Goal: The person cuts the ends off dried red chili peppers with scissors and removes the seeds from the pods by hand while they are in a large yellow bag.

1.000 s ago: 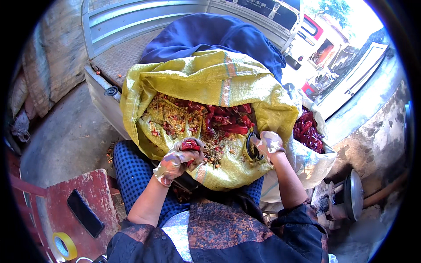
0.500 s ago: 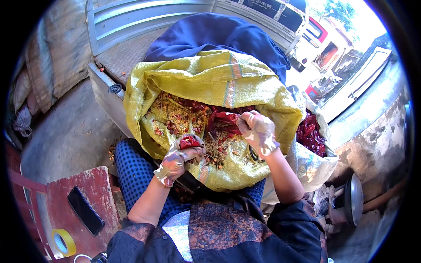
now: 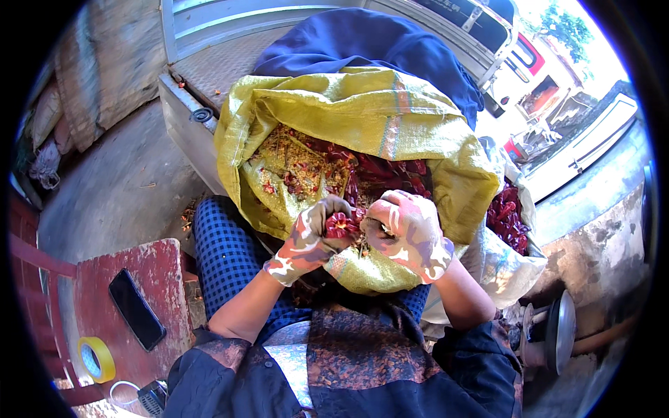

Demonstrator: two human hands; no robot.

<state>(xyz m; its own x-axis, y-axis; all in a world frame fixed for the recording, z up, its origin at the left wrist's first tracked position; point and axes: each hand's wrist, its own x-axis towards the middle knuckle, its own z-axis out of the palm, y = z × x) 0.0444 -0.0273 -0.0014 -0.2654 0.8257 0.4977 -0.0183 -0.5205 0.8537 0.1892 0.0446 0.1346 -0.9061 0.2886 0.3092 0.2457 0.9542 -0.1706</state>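
Both my hands wear camouflage-patterned gloves and meet over the near edge of an open yellow woven sack [image 3: 320, 104]. My left hand [image 3: 310, 240] is closed around dried red chili peppers [image 3: 340, 225], whose wrinkled ends stick out between thumb and fingers. Right beside it, my right hand [image 3: 408, 233] is closed, its fingertips pinching at the red chili between the two hands. Its fingers hide most of what they grip. Inside the sack lie more dried chilies [image 3: 390, 174] and a spread of yellow seeds and broken bits [image 3: 300, 167].
A white sack [image 3: 519, 261] with more dried chilies [image 3: 507, 216] stands at the right. Behind the yellow sack, blue cloth [image 3: 362, 42] covers part of a metal cart bed [image 3: 216, 63]. On a worn red stool [image 3: 164, 279] at left lie a phone [image 3: 137, 310] and yellow tape [image 3: 97, 359].
My right hand has drawn back from the chilies in the sack toward my left hand, bringing a red chili. My left hand has shifted right and slightly up. The view has shifted a little.
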